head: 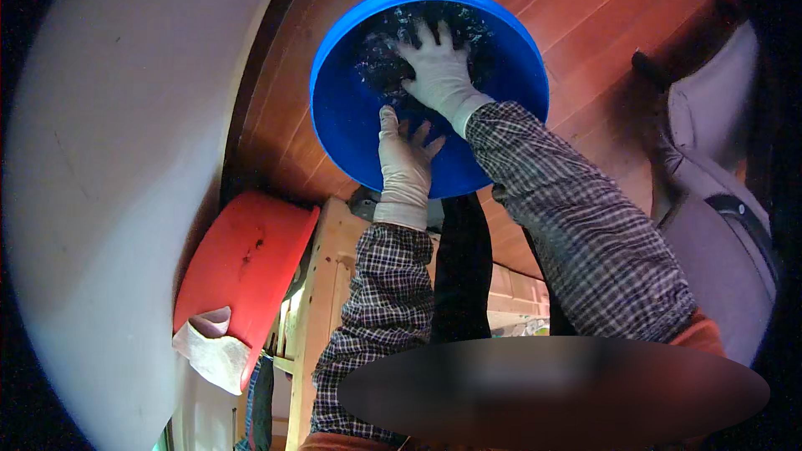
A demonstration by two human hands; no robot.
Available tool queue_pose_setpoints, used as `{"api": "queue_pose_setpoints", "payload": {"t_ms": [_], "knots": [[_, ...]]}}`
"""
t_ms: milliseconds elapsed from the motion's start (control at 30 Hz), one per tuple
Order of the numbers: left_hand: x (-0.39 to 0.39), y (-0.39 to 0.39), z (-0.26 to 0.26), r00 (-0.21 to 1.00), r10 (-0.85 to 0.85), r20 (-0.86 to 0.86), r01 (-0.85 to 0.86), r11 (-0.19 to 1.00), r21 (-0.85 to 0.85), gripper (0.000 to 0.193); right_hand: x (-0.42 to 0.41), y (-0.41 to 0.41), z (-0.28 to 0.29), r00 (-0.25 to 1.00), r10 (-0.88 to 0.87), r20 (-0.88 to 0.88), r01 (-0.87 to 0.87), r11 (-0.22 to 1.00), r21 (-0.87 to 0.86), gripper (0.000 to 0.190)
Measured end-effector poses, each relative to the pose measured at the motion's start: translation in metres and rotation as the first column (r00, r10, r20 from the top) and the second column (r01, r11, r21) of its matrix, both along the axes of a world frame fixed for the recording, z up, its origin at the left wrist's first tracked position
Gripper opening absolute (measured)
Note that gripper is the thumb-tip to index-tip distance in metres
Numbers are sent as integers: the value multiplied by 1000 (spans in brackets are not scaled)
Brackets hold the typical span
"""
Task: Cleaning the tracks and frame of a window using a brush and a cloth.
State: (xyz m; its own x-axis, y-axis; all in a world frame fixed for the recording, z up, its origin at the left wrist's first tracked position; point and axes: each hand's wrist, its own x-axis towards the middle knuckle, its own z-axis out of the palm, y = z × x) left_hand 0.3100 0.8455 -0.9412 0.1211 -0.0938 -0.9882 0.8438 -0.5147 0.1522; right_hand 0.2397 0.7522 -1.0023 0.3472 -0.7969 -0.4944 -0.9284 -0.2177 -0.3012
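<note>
A round blue plastic basin lies before me on the floor, with a dark, glistening wet mass in its far part. I cannot tell what this mass is. My right hand, in a thin whitish glove, is over the mass with its fingers spread and seems to touch it. My left hand, gloved the same way, reaches over the basin's near side with fingers apart, holding nothing. Its fingertips are partly in shadow. Checked sleeve covers wrap both forearms.
Reddish wood planks form the floor. At the left, a red plastic basin is tilted on its side, with a pale cloth over its rim. A wooden frame stands beside it. A pale wall curves along the left, and grey upholstered seating is at right.
</note>
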Motion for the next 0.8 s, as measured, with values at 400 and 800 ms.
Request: {"api": "queue_pose_setpoints", "payload": {"t_ms": [400, 800], "knots": [[31, 14, -28, 993, -1, -114, -12, 994, -109, 72, -33, 39, 98, 859, -145, 490, -162, 832, 530, 32], [-1, 1, 14, 322, -635, 702, 774, 604, 191, 51, 3, 38, 55, -141, -950, -279, 169, -301, 939, 42]]}}
